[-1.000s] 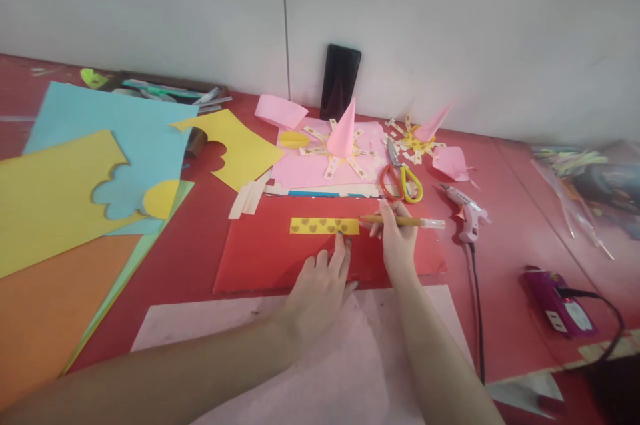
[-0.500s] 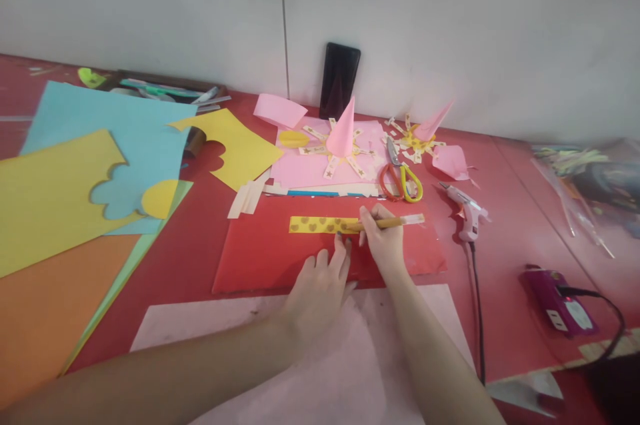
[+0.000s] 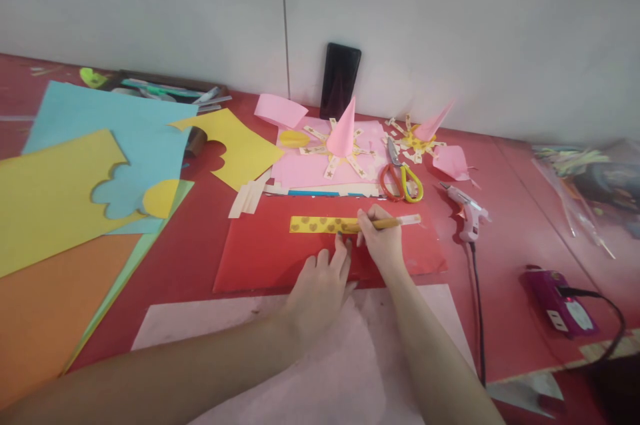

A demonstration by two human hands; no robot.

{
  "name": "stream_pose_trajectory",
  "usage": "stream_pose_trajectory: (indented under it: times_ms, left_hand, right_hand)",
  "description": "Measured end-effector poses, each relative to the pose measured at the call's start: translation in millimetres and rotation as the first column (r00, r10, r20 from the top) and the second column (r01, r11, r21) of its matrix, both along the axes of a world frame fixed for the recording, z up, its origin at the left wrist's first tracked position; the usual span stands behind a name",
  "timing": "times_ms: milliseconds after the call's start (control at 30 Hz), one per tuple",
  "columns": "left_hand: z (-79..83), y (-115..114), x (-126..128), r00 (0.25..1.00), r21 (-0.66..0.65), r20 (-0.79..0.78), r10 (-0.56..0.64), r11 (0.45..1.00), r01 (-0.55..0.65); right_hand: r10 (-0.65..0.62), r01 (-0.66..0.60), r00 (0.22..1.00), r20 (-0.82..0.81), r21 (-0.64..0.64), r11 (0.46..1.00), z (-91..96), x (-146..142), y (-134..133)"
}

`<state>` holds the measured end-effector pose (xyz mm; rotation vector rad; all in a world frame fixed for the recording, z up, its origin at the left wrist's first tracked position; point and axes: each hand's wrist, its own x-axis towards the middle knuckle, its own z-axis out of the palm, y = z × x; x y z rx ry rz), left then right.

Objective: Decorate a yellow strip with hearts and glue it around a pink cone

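A yellow paper strip (image 3: pixel 313 225) with brown hearts drawn along it lies flat on a red board (image 3: pixel 275 261). In my right hand (image 3: pixel 383 241) is a brown marker pen (image 3: pixel 387 223), gripped like a pencil, its tip at the right part of the strip. My left hand (image 3: pixel 317 288) lies flat with fingers stretched out, the fingertips touching the strip's lower edge close to the pen tip. The strip's right end is hidden behind my right hand. Under my forearms spreads a pale pink sheet (image 3: pixel 200 321).
Scissors (image 3: pixel 401 175) and a pink glue gun (image 3: pixel 467 208) with a cord lie to the right, near a purple power socket (image 3: pixel 560 305). Behind the board stand pink paper cones (image 3: pixel 341 131). Coloured sheets (image 3: pixel 55 198) cover the left side. A phone (image 3: pixel 340 81) leans on the wall.
The pen and my right hand have shifted very slightly to the left. My left hand stays in place on the strip's edge.
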<state>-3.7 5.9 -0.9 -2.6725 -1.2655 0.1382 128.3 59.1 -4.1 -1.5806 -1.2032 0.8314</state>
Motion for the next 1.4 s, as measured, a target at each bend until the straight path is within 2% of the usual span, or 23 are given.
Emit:
stream_pose_trajectory:
  times_ms: [233,433,533,800,1000,1167,1400]
  left_hand:
    - [-0.1,0.7,0.1,1.000,-0.003,-0.002,0.002,1.000,-0.002]
    - [-0.9,0.8,0.7,1.000,-0.013,0.015,0.013,1.000,-0.013]
    - [-0.8,0.7,0.2,0.999,-0.007,0.024,0.022,1.000,-0.022]
    - [-3.0,-0.9,-1.2,0.999,0.019,-0.005,-0.043,0.999,0.043]
    - [-4.4,-0.4,-0.9,1.000,0.005,0.002,-0.029,1.000,0.029]
    - [-3.1,-0.4,-1.6,0.999,-0.028,0.032,-0.022,0.999,0.023]
    - [-2.5,-1.5,-1.3,1.000,0.013,0.011,-0.016,1.000,0.016]
  right_hand:
    - [-0.018,0.019,0.999,-0.040,0.022,1.000,-1.1,1.3,-0.1]
    - [-0.140,0.151,0.974,-0.179,0.051,0.987,-1.9,11.2,0.3]
    - [-0.160,0.177,0.964,-0.210,0.063,0.982,-2.4,14.5,1.1]
    - [-0.156,0.168,0.973,-0.170,0.055,0.984,3.1,8.8,0.5]
    - [-0.121,0.135,0.971,-0.205,0.056,0.989,1.1,6.9,-1.2]
    - [-0.111,0.123,0.979,-0.170,0.058,0.991,1.9,5.1,-2.4]
    - [-0.117,0.120,0.982,-0.149,0.012,0.993,4.8,2.4,-3.2]
